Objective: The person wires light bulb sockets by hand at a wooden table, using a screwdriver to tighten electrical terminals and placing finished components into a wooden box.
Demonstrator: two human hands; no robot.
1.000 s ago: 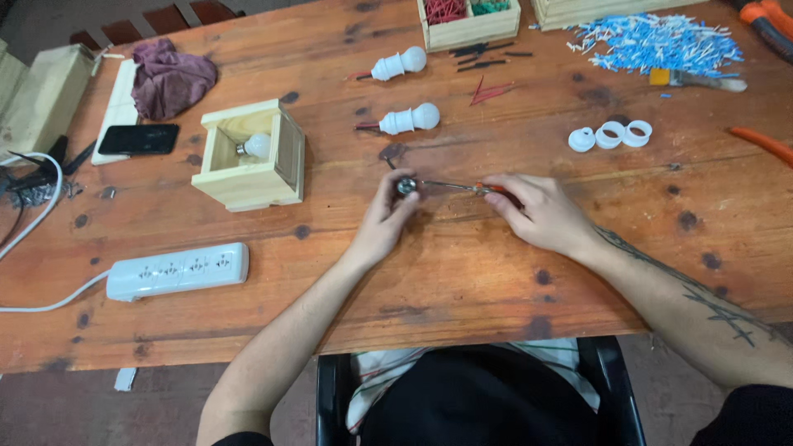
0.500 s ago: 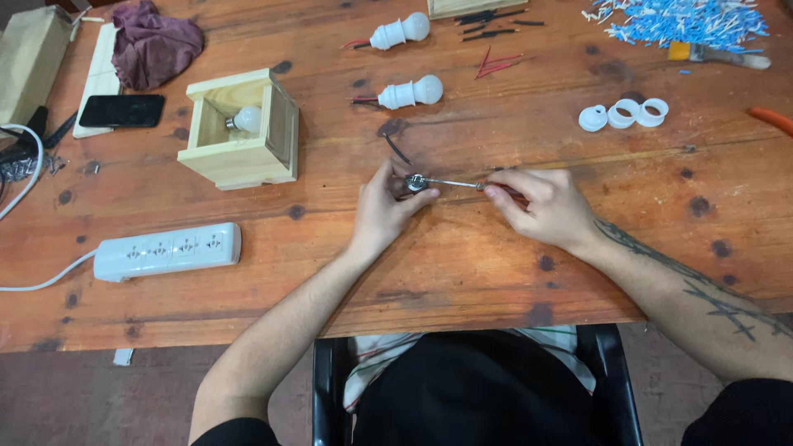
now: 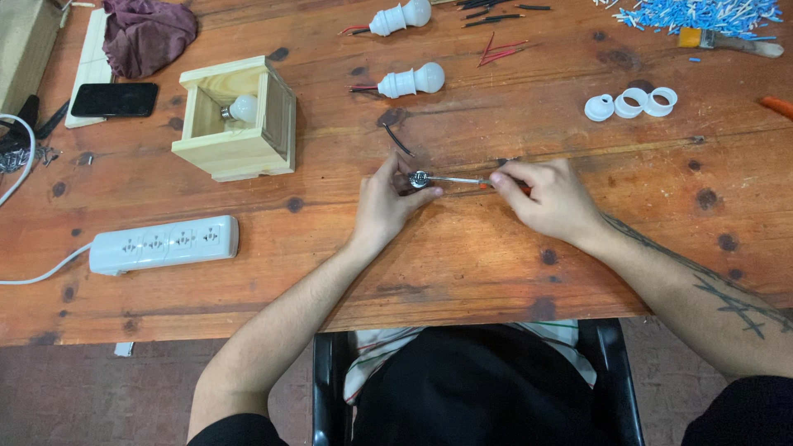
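hands [image 3: 471, 198] on screwdriver [image 3: 462, 179], wooden table [image 3: 462, 264]

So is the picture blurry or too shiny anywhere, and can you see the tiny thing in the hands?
Head view: sharp and evenly lit, with soft shadows under the left hand and right hand; mild sheen on the wooden table; the small metal part on the screwdriver is too small to make out; the edges bow slightly.

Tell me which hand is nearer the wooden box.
Left. The left hand is just right of the wooden box; the right hand, holding a screwdriver, is farther right.
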